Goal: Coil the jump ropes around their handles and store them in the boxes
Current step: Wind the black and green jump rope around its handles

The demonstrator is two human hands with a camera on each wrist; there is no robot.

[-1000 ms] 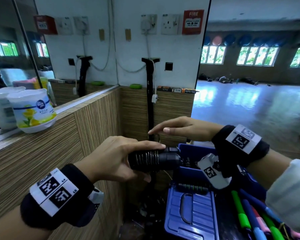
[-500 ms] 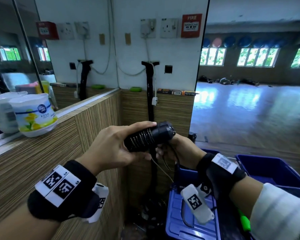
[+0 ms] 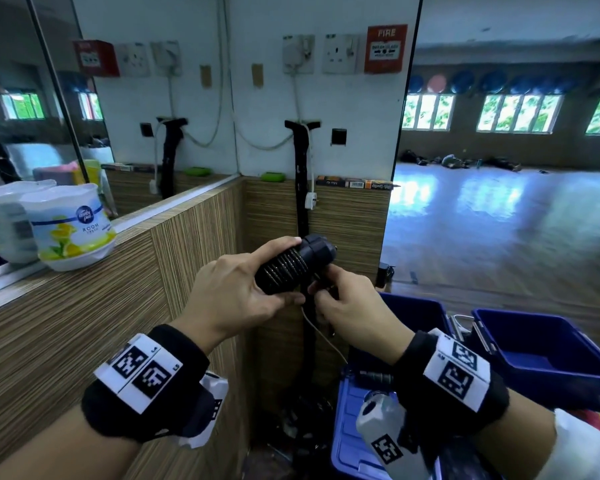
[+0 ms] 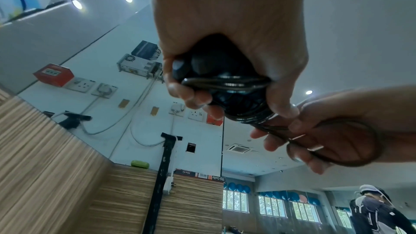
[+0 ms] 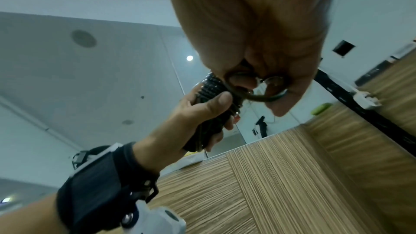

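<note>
My left hand (image 3: 243,289) grips a pair of black jump rope handles (image 3: 293,263), tilted up to the right, with dark rope coiled in tight turns around them (image 4: 245,113). Just below the handles, my right hand (image 3: 347,299) pinches a loose loop of the same rope (image 4: 351,141) between thumb and fingers; the loop (image 5: 258,93) leads straight back to the coil. Two open blue boxes stand low on the right, one (image 3: 541,344) beside my right wrist, the other (image 3: 416,310) partly behind it. A blue lid (image 3: 347,441) lies below.
A wood-grain counter (image 3: 101,306) runs along the left with a white air freshener tub (image 3: 71,226) on it, under a mirror. A black pole (image 3: 302,188) stands in the corner behind my hands. A thin white cable (image 3: 323,334) hangs there. Open gym floor (image 3: 499,230) lies to the right.
My right hand went from hovering flat above the handles to beneath them, now pinching the rope loop. The left hand raised the handles and tilted their end upward.
</note>
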